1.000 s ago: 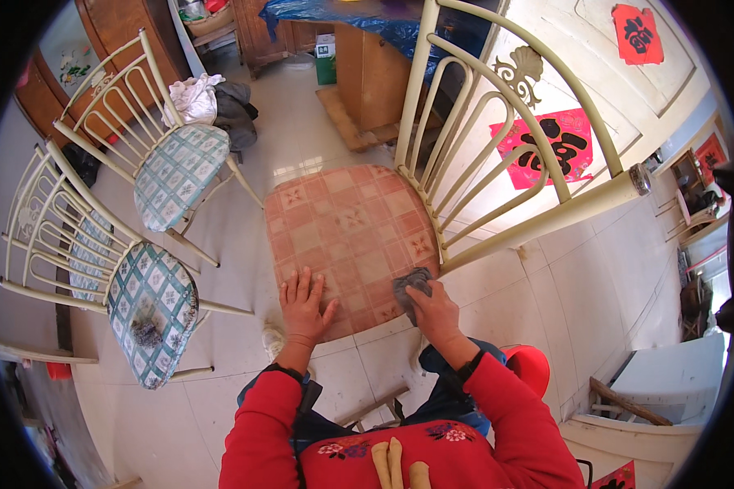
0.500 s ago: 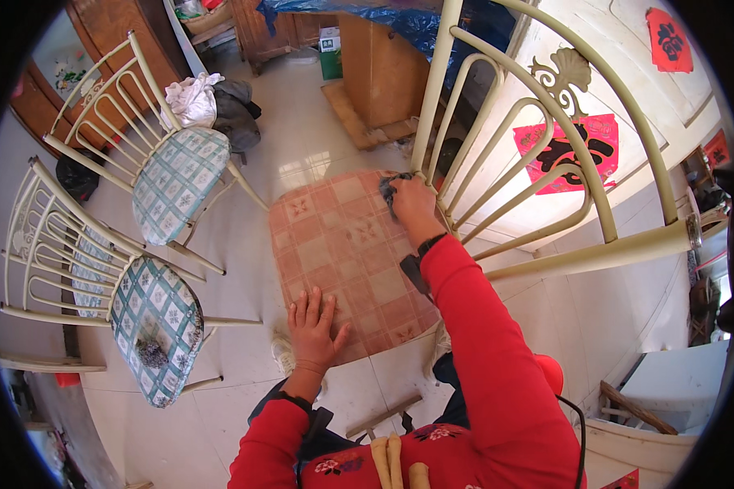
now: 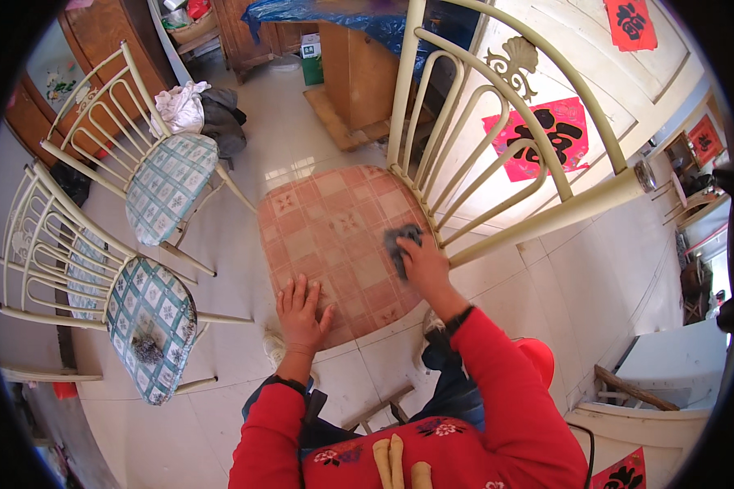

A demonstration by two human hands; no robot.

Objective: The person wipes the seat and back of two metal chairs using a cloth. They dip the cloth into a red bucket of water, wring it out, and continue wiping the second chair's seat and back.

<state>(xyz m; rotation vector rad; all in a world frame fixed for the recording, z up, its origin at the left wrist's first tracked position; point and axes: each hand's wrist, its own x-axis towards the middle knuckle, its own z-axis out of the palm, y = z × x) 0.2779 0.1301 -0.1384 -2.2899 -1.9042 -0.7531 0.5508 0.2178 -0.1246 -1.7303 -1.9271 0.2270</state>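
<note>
- In the head view, the dark grey crumpled cloth (image 3: 398, 247) is drawn back from the far corner beside the backrest, where it is seen half a second ago, to the middle of the seat's right edge.
- By this shift, another stretch of the pink-and-cream checked chair seat (image 3: 326, 220) is covered by the cloth; rubbing seems to be in hand.
- The seat is placed centrally before the person, joined to a cream metal-tube backrest (image 3: 563, 213) on the right.
- The cloth is clamped in the fingers of the right hand (image 3: 424, 265), which is slightly blurred.
- The left hand (image 3: 302, 316) is kept flat on the seat's near left part, its fingers slightly apart.
- Large black characters are borne by a bright red paper square (image 3: 575, 122) behind the backrest; print on a green-and-white box (image 3: 311, 69) cannot be made out.
</note>
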